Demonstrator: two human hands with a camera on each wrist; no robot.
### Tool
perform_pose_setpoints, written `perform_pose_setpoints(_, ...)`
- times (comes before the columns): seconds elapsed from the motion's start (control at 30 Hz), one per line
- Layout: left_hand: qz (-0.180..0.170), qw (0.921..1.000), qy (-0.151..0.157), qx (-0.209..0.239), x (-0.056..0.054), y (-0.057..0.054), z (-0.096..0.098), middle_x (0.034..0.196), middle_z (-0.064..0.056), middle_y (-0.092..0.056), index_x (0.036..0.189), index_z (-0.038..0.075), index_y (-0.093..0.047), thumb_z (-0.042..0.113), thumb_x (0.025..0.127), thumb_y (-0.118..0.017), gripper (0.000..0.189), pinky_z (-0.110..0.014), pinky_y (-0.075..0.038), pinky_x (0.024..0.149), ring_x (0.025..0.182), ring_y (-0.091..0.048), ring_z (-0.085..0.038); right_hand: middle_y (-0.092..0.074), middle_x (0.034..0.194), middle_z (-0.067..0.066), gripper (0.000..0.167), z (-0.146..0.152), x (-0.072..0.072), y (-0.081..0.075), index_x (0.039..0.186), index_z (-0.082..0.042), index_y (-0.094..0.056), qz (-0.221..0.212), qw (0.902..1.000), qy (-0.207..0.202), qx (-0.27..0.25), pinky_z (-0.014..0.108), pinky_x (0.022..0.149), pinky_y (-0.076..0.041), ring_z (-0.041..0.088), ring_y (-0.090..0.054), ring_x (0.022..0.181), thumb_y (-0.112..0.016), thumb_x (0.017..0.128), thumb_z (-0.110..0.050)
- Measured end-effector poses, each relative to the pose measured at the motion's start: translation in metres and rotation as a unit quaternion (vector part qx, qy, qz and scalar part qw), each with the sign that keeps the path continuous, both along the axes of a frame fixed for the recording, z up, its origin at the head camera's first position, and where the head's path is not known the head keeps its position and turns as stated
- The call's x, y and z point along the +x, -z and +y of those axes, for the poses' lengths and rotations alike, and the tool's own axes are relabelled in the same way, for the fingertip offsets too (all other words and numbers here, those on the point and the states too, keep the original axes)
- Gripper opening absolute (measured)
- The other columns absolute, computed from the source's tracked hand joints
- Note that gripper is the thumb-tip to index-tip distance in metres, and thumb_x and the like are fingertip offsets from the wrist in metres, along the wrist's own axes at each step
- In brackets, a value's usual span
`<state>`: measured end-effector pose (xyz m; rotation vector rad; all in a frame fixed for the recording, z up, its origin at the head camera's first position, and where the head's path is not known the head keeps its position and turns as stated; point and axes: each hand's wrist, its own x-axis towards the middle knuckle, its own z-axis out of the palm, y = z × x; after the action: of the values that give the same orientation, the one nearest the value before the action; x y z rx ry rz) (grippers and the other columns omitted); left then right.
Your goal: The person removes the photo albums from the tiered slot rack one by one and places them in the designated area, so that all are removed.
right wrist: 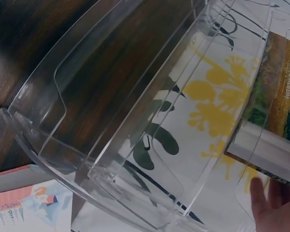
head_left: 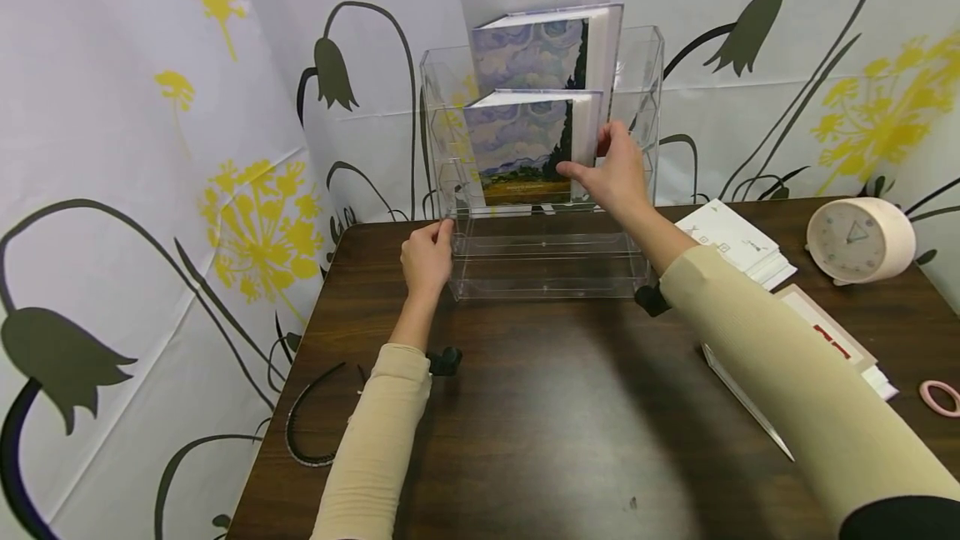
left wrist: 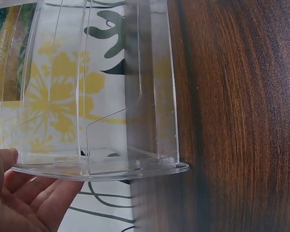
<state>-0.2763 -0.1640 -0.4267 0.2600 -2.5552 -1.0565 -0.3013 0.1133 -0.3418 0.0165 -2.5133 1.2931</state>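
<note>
Front photo album, upper centre of frame, in clear rack; right hand pinches its right edge. Left hand grips rack's left side. Apparent step: seating album. Next calls for steady rack, gentle release.

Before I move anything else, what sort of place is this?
Probably a desk corner in a home, though it could be a staged setup: a dark wooden table, a flowered cloth behind it, and a clear rack holding a photo album.

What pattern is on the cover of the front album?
The front album bears a painted landscape: bluish sky, dark tree, golden field; clearest in the head view.
</note>
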Motion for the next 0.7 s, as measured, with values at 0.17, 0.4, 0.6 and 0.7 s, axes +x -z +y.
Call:
perform_pose_setpoints(0.17,-0.001,1.0000,0.001,-0.002,-0.0002,-0.0005,0.0004,0.085,-0.011,-0.071,0.093,0.011,-0.077,0.038,0.099,-0.055,0.036,-0.056,-0.046,0.085,0.100,-0.066,-0.038,-0.057,0.118,0.014,0.057,0.0009,-0.0023,0.0009,0.119,-0.004,-0.045,-0.012,0.9997,-0.021,-0.004,0.043,0.091,-0.044,0.029,-0.057,0.109,-0.081,0.082,-0.028)
perform_pose_setpoints(0.4,-0.002,1.0000,-0.002,0.001,-0.0013,0.0001,0.0004,0.083,-0.010,-0.069,0.090,0.012,-0.076,0.041,0.099,-0.054,0.037,-0.056,-0.046,0.083,0.097,-0.066,-0.037,-0.065,0.113,0.015,0.050,-0.0003,-0.0031,-0.0002,0.117,-0.003,-0.050,-0.019,0.9992,-0.034,0.000,0.045,0.091,-0.045,0.031,-0.060,0.105,-0.080,0.084,-0.024)
perform_pose_setpoints(0.6,0.012,0.9999,0.000,-0.007,-0.0013,-0.0005,-0.0003,0.080,-0.011,-0.069,0.083,0.009,-0.074,0.038,0.099,-0.054,0.039,-0.054,-0.046,0.082,0.091,-0.067,-0.037,-0.068,0.109,0.015,0.047,0.0007,-0.0035,0.0005,0.115,-0.003,-0.054,-0.007,0.9992,-0.040,0.001,0.042,0.088,-0.047,0.029,-0.064,0.101,-0.081,0.083,-0.025)
perform_pose_setpoints(0.7,0.009,1.0000,0.001,-0.003,-0.0012,-0.0010,0.0015,0.080,-0.012,-0.069,0.084,0.008,-0.074,0.037,0.100,-0.054,0.038,-0.054,-0.046,0.083,0.090,-0.067,-0.037,-0.068,0.109,0.015,0.047,0.0023,-0.0033,-0.0005,0.118,-0.003,-0.055,-0.002,0.9990,-0.045,-0.005,0.041,0.086,-0.048,0.028,-0.064,0.100,-0.081,0.083,-0.023)
